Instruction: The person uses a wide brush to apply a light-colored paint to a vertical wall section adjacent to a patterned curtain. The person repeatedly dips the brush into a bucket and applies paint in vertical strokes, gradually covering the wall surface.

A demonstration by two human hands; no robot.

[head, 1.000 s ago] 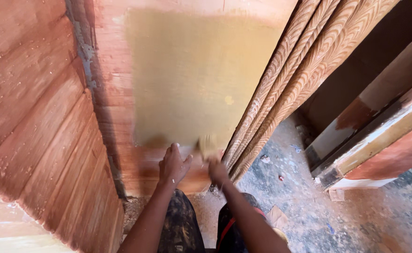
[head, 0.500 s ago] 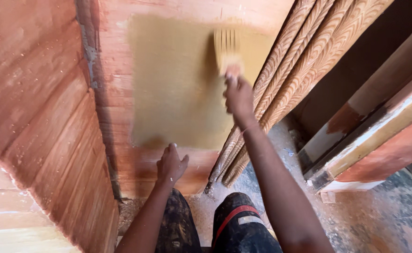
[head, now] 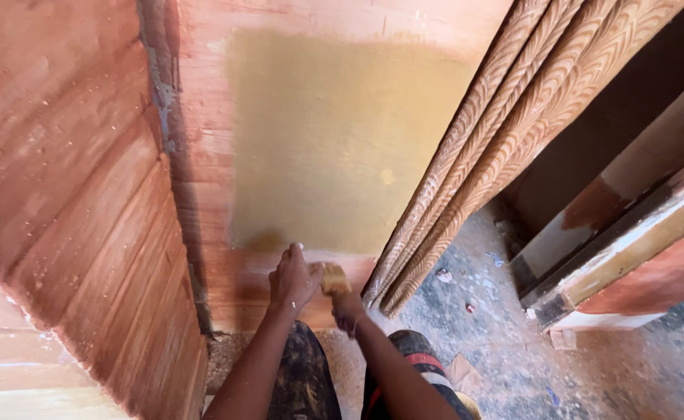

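A reddish wooden panel (head: 202, 117) stands upright before me, with a large patch of mustard-yellow coating (head: 334, 140) across its middle. My left hand (head: 294, 278) rests flat against the bare wood just under the patch's lower edge. My right hand (head: 347, 307) is low beside it, shut on a small brush (head: 334, 278) with yellow-stained bristles that touches the panel near the bottom of the coated patch.
A slatted reddish board (head: 70, 233) leans at the left. Carved wooden mouldings (head: 505, 124) with a feather pattern lean against the panel's right edge. More painted boards (head: 637, 241) lie at the right on a dusty, paint-spotted floor (head: 505, 358). My knees show at the bottom.
My right hand has swept the brush from high up on the yellow patch down to its lower edge beside my left hand. The left hand has stayed on the panel.
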